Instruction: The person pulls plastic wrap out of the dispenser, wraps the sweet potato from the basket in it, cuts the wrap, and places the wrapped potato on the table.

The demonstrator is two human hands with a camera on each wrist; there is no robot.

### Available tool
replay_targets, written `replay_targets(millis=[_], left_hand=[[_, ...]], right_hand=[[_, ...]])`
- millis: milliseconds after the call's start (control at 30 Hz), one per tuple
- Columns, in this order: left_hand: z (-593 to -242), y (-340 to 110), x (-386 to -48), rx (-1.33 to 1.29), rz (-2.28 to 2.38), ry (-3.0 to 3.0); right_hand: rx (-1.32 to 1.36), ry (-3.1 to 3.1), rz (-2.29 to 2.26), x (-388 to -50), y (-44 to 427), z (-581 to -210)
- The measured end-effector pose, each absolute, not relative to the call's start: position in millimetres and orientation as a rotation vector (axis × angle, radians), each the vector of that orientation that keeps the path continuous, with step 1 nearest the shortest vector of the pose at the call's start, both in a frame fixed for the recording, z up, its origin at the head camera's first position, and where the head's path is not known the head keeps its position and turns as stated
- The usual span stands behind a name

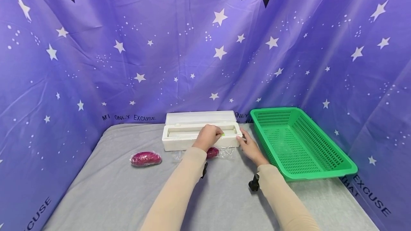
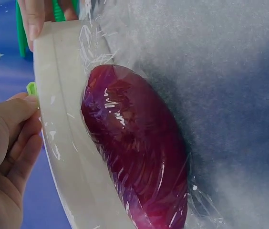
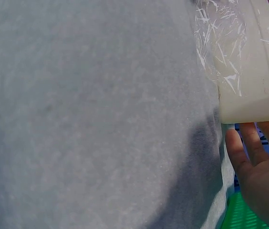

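Observation:
A long white cling film dispenser (image 1: 173,144) stands at the back of the table, its clear lid (image 1: 200,117) raised behind it. My left hand (image 1: 208,136) reaches over its front edge and pinches a small green slider (image 2: 31,89) between thumb and fingers. Against the box's right end rests my right hand (image 1: 250,149); in the right wrist view its fingers (image 3: 253,143) are fairly straight and touch the end. A purple-red oblong vegetable, like a sweet potato (image 2: 134,138), lies before the box under clear film (image 3: 225,47). In the head view my left arm partly hides it.
Another purple-red vegetable (image 1: 146,158), wrapped in film, lies on the grey cloth (image 1: 109,188) to the left. To the right of the dispenser sits a large green plastic basket (image 1: 321,176). A purple curtain with stars (image 1: 192,45) hangs behind and at both sides.

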State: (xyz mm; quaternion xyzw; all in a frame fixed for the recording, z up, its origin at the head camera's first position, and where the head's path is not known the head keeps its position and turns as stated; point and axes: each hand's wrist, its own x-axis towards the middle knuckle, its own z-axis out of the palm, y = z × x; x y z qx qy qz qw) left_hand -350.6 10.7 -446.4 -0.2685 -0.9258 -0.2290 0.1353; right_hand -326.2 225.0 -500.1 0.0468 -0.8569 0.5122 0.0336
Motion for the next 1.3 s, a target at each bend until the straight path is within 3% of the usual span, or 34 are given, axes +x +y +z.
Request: replay_targets(millis=[1300], left_hand=[[-447.7, 55.7, -344.0, -0.878, -0.534, -2.756]], right_hand=[[0.134, -2.617, 1.588, -326.5, 225.6, -504.1]])
